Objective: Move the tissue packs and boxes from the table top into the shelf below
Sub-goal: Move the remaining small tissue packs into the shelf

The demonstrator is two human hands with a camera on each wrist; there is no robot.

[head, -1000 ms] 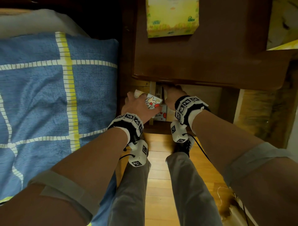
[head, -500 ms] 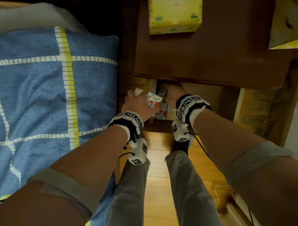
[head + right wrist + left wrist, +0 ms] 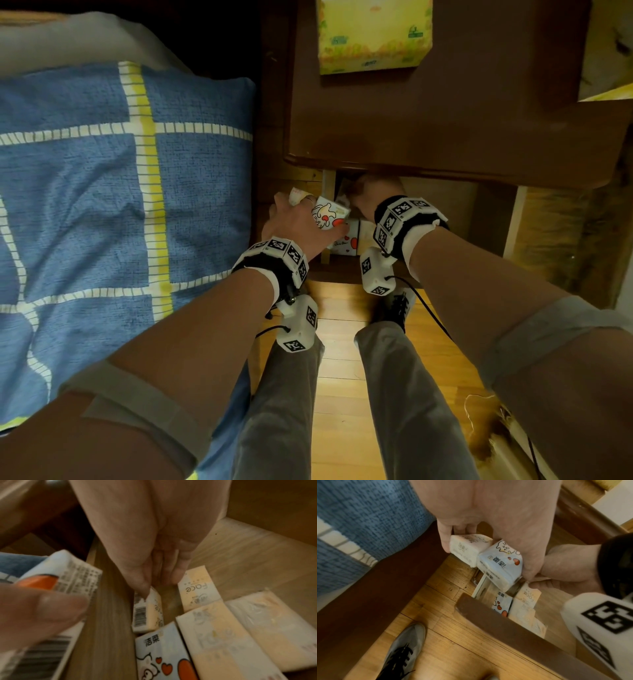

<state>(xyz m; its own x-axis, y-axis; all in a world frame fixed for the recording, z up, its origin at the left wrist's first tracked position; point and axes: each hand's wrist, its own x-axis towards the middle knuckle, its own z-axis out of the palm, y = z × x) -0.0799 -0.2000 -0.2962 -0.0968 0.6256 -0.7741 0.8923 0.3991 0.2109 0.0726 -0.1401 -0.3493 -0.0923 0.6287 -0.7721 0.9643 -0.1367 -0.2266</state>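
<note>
My left hand (image 3: 296, 216) hovers at the shelf's left front corner and grips two tissue packs side by side: a cream pack (image 3: 467, 549) and a blue-white cartoon pack (image 3: 500, 568). My right hand (image 3: 154, 585) reaches under the table top (image 3: 445, 130) into the shelf. Its thumb and fingers hold the far end of a peach pack (image 3: 147, 612) that stands on its edge by the shelf's left wall. Several packs lie flat in the shelf, among them a "Face" pack (image 3: 197, 588) and a cartoon pack (image 3: 163, 655). A yellow tissue box (image 3: 373, 34) stands on the table top.
A bed with a blue checked blanket (image 3: 102, 205) lies close on the left. The shelf's dark front rail (image 3: 505, 628) runs below my hands. My legs and a grey shoe (image 3: 404, 649) stand on the wooden floor (image 3: 342, 377). A yellow-edged object (image 3: 606, 92) lies at the table's right.
My right hand has gone slightly deeper under the table top. The left hand stays in place with both packs.
</note>
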